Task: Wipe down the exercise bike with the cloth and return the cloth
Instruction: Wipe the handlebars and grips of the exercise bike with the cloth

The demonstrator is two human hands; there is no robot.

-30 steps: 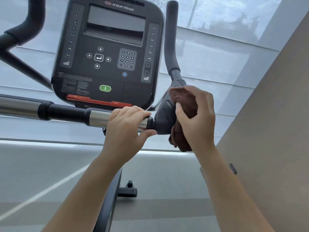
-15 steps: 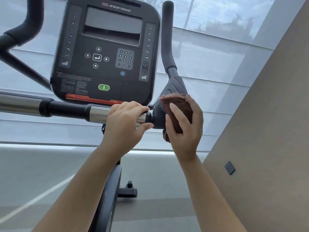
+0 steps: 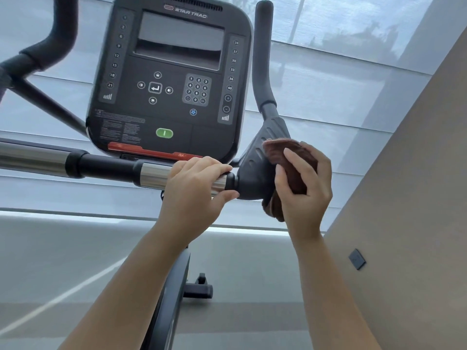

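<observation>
The left hand (image 3: 194, 188) is wrapped over the chrome handlebar (image 3: 154, 174), fingers on top and thumb beneath, a closed grip that seems to steady the bike. Just beside it, the right hand (image 3: 305, 188) has its fingers and thumb curved round the bunched brown cloth (image 3: 278, 149), pressing it to the outer side of the black joint (image 3: 252, 173) where the bar meets the upright handle (image 3: 262, 59). A tail of cloth hangs below the joint. By my reading the wiping step is in hand and well short of done. The next move calls for sliding the cloth up that handle or back along the bar, which means lifting the left hand clear, and the console (image 3: 171, 79) looks due for a pass too. Returning the cloth comes last, and its place is not in view. Counted: two hands, one cloth, one console with one green button (image 3: 164, 133), and two upright handles, the other (image 3: 63, 29) at far left.
</observation>
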